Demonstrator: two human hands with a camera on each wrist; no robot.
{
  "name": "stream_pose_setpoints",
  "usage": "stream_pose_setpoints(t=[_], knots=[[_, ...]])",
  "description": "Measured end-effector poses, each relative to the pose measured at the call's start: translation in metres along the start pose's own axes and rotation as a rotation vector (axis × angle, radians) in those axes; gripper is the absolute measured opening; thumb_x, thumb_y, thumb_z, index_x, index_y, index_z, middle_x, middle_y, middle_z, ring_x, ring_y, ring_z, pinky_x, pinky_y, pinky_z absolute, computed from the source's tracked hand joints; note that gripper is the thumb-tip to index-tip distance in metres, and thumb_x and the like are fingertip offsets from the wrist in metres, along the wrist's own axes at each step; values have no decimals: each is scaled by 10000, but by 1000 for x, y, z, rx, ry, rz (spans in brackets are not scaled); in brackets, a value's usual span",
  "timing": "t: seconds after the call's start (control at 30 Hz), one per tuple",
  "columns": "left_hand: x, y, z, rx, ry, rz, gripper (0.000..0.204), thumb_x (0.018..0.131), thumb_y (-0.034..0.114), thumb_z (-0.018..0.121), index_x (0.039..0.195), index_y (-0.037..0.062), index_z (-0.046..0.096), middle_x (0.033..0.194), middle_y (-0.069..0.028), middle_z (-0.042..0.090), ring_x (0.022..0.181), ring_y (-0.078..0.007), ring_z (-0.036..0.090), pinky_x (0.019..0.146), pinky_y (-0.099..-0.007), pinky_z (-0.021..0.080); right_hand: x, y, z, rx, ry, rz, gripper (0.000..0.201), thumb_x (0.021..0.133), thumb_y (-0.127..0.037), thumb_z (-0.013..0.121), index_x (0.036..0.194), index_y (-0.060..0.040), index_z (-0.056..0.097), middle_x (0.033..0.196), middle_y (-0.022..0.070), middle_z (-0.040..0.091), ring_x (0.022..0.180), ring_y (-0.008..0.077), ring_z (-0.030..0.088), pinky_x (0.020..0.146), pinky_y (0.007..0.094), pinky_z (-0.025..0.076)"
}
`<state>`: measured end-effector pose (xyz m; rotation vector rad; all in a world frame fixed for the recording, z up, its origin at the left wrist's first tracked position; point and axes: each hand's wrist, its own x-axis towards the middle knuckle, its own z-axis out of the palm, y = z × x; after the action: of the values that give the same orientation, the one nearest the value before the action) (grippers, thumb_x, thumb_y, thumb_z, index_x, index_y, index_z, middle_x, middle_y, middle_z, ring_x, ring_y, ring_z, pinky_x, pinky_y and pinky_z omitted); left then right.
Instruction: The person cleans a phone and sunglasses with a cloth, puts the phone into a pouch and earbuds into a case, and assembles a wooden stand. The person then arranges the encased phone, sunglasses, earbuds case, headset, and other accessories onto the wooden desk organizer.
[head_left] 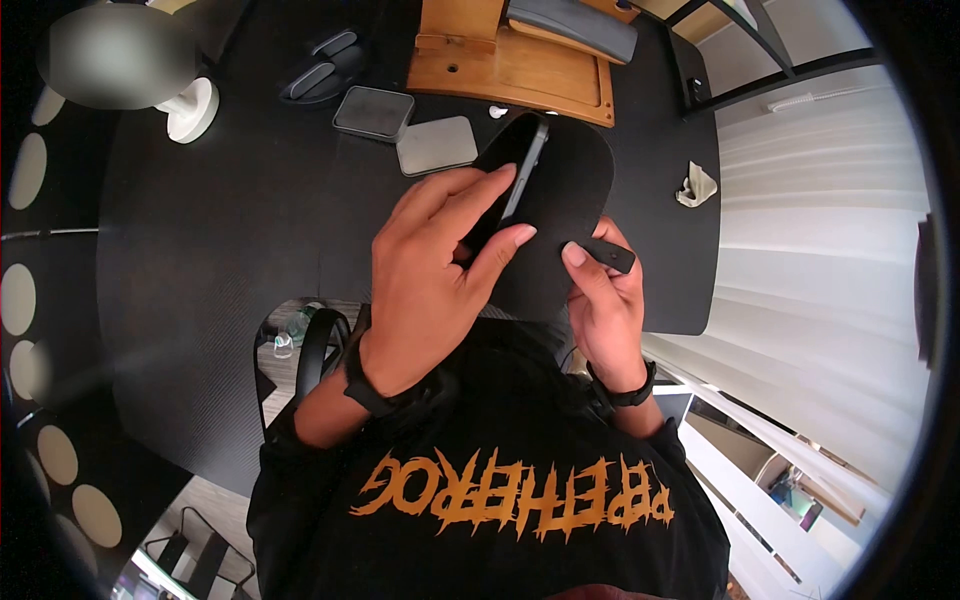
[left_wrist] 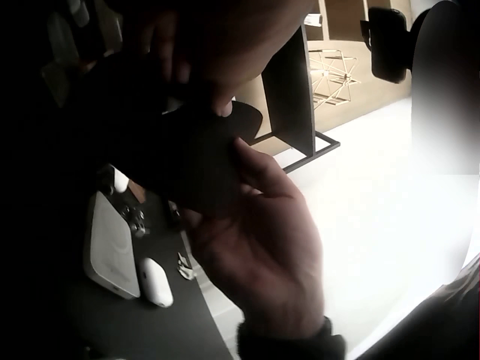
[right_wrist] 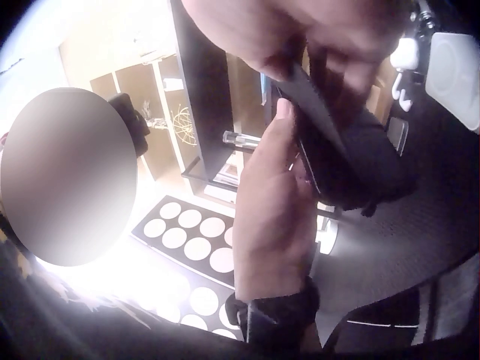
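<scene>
A soft black pouch (head_left: 575, 165) with a rounded end is held up in front of the chest, over the near side of the desk. A phone (head_left: 527, 170) with a silvery edge stands at the pouch's mouth, part of it hidden inside. My left hand (head_left: 425, 245) pinches the phone and the pouch's edge between fingers and thumb. My right hand (head_left: 612, 305) grips the pouch's other side, its thumb on a small black tab (head_left: 608, 255). In the right wrist view the pouch (right_wrist: 322, 127) spans between both hands; in the left wrist view it is dark.
A wooden desk organizer (head_left: 555, 75) stands at the back of the black desk (head_left: 220, 230). Nearer lie a dark-topped tin (head_left: 374, 112), a grey rectangular slab (head_left: 437, 146) and a black object with two oval parts (head_left: 325, 70). A crumpled pale cloth (head_left: 696, 185) lies at right.
</scene>
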<state>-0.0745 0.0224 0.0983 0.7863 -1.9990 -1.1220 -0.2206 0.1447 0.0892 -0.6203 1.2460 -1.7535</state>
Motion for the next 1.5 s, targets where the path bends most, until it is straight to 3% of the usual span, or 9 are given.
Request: stream_pose_setpoints(t=[0.17,0.23,0.27,0.5,0.7,0.77,0.9,1.23,1.5], knots=[[1,-4,-8,254,63,107,607,853,112,889,1415,54,669,1313,-150,662,1102,-224,637,873,-356,542,1,-5,3,77,21,53,140,1064,-78,641,1183,-10,611,1042,47,728,891,69,652,791,228,503],[4,1,-6,52,184,-27,780,818,148,908,1504,42,551,1375,-164,602,1223,-318,605,982,-384,507,1,-11,6,162,61,137,147,1053,-79,659,1184,-32,614,1025,28,714,907,65,649,816,223,500],[1,-11,-6,-25,81,-93,884,860,155,884,1594,13,412,1537,-176,497,1328,-295,563,1068,-384,480,-1,-9,6,203,86,143,154,1047,-77,669,1189,-49,617,999,2,689,893,52,628,801,213,481],[-14,-14,-3,-921,-343,-671,695,1019,203,684,1592,-51,385,1506,-161,561,1376,-253,549,1168,-365,420,4,4,-19,169,47,65,68,1053,-112,683,1095,-102,630,835,-128,484,747,-19,418,657,201,313],[-6,-14,17,-713,-350,-438,624,1053,249,622,1572,-38,426,1482,-146,574,1352,-238,555,1153,-377,419,-1,-2,-25,47,22,-119,117,1083,-139,651,1142,-38,652,783,-108,506,699,-15,435,599,214,322],[-5,-13,18,-714,-368,-434,631,1052,247,630,1573,-40,419,1490,-145,564,1354,-230,550,1143,-360,422,-9,-11,-26,-120,-7,-165,206,1095,-169,639,1229,-16,662,831,-69,560,726,3,509,619,217,437],[-10,-10,26,-632,-300,-376,636,1072,257,622,1584,-45,394,1503,-147,552,1355,-225,550,1143,-352,427,-19,-19,-25,94,-55,-107,304,1099,-222,633,1298,2,687,1183,88,728,949,140,739,831,289,623],[-16,-27,39,-819,-151,-372,633,1043,-22,570,1626,-31,324,1573,-196,506,1449,-258,497,1217,-375,379,-36,-4,-33,-130,36,-284,275,1004,49,686,1270,13,746,1334,128,678,1230,171,655,1017,332,569],[-36,-7,53,-833,-220,-318,650,1042,-28,571,1635,-13,307,1635,-224,437,1475,-264,476,1231,-392,374,-69,4,-39,-551,192,-420,479,856,47,709,1316,-77,763,1378,121,617,1118,237,675,999,357,558]])
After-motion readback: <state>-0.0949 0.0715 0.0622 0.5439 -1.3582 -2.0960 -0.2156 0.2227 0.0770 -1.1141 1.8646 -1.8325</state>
